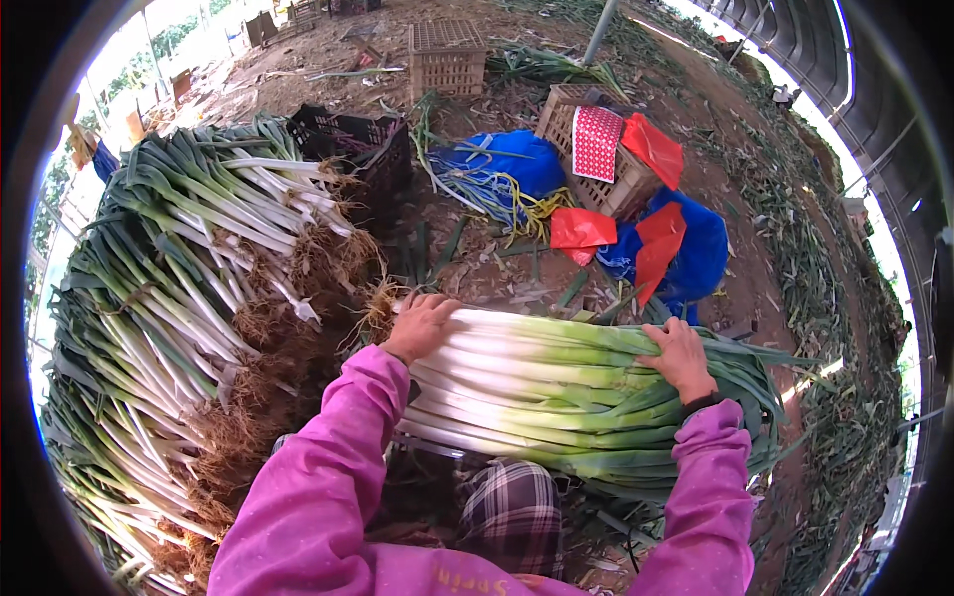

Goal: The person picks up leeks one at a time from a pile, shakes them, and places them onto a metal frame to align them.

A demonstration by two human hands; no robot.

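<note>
A thick bundle of leeks (517, 382) lies across in front of me, white ends to the left and green leaves to the right. My left hand (423, 326) is closed over the white end of a leek along the bundle's far edge; its tangled brown roots (378, 306) stick out to the left of my fingers. At the leafy end, my right hand (680, 358) curls over the green part of the same edge, thumb towards me. What carries the bundle from below is mostly hidden.
A large heap of untrimmed leeks (169, 278) fills the left side, roots towards me. Beyond stand a black crate (383, 164), a tan crate (445, 74) and a tilted crate (556, 114) with red bags (653, 151). Blue bags (517, 159) lie nearby. Leaf scraps (825, 298) litter the right.
</note>
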